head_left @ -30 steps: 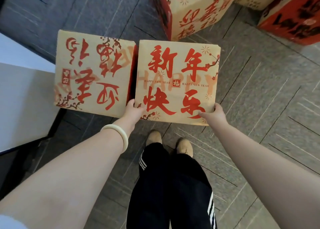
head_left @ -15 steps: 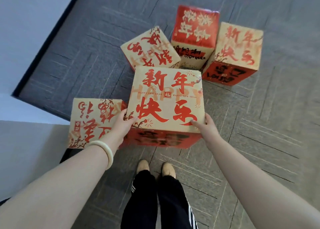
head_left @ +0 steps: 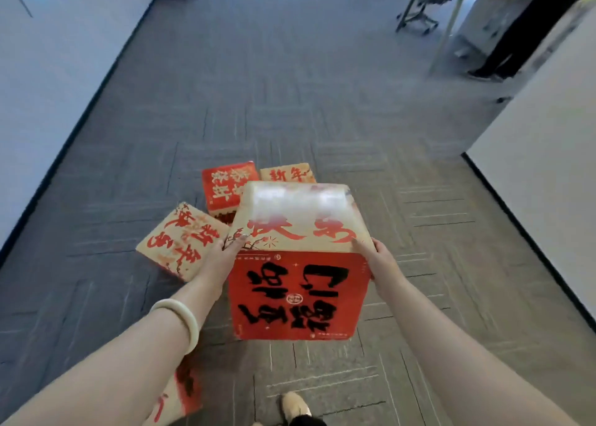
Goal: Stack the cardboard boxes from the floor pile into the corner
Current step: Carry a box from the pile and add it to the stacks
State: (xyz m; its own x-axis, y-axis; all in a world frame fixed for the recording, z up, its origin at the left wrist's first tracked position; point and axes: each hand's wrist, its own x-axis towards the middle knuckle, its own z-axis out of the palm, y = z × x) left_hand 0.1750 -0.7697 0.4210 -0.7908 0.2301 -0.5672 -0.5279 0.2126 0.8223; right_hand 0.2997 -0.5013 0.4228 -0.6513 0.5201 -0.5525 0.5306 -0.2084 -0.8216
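I hold a tan and red cardboard box (head_left: 298,283) up in front of me, its red side with black lettering facing me. My left hand (head_left: 222,258) presses the box's left edge with straight fingers. My right hand (head_left: 375,258) holds the right edge the same way. Behind it on the carpet lie three more boxes: a tilted tan one (head_left: 182,240), a red-topped one (head_left: 227,187) and a tan one (head_left: 287,174) partly hidden by the held box. Another box (head_left: 180,393) shows under my left forearm.
Grey carpet runs ahead down a corridor. A white wall (head_left: 48,87) stands on the left and a white partition (head_left: 548,174) on the right. Far right, a rolling chair base (head_left: 419,16), a cabinet and a person's dark legs (head_left: 512,48).
The box has risen from the floor and my view has swung up from my feet to the corridor. The floor boxes now lie behind the lifted box.
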